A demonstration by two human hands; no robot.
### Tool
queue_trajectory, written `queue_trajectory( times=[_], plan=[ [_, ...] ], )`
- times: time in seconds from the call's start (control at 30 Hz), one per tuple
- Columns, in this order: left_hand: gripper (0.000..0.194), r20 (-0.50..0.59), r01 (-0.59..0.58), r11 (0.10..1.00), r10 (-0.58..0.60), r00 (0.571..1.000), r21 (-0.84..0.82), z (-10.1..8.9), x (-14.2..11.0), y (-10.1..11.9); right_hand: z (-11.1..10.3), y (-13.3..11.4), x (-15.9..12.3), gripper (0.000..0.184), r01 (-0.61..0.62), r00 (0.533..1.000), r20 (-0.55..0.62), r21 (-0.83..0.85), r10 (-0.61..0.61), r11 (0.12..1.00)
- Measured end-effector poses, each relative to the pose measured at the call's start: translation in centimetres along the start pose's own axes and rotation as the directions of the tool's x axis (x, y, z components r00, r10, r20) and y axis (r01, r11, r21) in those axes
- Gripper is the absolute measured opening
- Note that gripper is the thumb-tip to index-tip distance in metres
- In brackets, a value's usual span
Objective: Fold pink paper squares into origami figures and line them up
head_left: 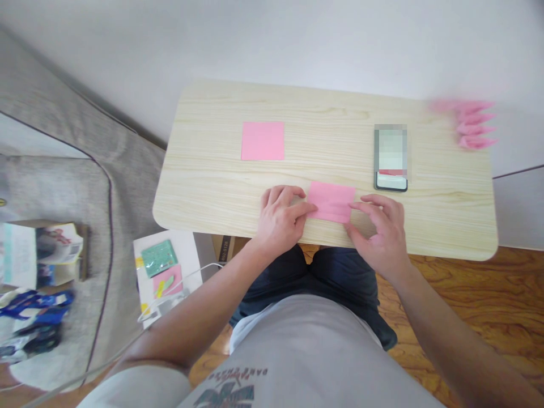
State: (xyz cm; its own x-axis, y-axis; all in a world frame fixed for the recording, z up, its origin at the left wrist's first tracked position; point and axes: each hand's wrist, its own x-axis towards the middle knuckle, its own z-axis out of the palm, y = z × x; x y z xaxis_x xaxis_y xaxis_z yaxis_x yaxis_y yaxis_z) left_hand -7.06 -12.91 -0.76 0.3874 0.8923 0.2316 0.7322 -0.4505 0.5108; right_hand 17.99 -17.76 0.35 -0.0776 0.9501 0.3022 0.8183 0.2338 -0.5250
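Both hands are working at the front edge of the wood-grain tabletop (208,181), and a creased pink paper sheet (331,198) is lying flat between them. The left hand (280,218) is bending its fingers beside the sheet's left edge and laying its thumb on top; whether anything is gripping from beneath, I can't tell. The right hand (385,235) is curving loosely, unclenched, index tip touching the right edge, thumb reaching the near corner.

So how far along are we? Over at the far right, pointed pink paper pieces (475,127) are sitting in a row, apparently finished. The sheet in hand is showing crosswise creases but no point, so it's looking early, with most shaping remaining. Farther back, a flat pink paper square (262,140) is waiting, seemingly unfolded, while a smartphone (391,178) is resting to the right.
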Motion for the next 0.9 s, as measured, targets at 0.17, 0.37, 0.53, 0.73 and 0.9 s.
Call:
queue_trajectory(
  times=[0.17,0.37,0.53,0.73,0.9],
  plan=[
    [0.034,0.095,-0.154,0.987,0.157,0.983,-0.043,0.2,1.4,-0.2,-0.5,0.3,0.9,0.049,0.190,0.967,0.174,-0.023,-0.184,0.981],
    [0.029,0.043,-0.158,0.986,0.156,0.987,0.051,0.4,1.2,0.8,0.1,0.0,-0.9,0.046,0.195,0.955,0.231,-0.012,-0.187,0.981],
    [0.024,0.065,-0.195,0.979,0.191,0.979,0.056,0.7,-2.3,2.5,1.2,-2.1,-4.2,0.048,0.102,0.988,0.126,-0.096,-0.089,0.990],
    [0.026,0.027,-0.126,0.992,0.125,0.992,0.020,1.0,-5.5,3.5,2.5,-4.1,-6.6,0.055,-0.012,0.996,0.089,-0.155,0.026,0.988],
    [0.026,-0.004,-0.181,0.983,0.181,0.983,0.024,1.4,-6.5,2.8,2.9,-4.2,-7.1,0.056,-0.011,0.997,0.079,-0.154,0.023,0.988]
  ],
)
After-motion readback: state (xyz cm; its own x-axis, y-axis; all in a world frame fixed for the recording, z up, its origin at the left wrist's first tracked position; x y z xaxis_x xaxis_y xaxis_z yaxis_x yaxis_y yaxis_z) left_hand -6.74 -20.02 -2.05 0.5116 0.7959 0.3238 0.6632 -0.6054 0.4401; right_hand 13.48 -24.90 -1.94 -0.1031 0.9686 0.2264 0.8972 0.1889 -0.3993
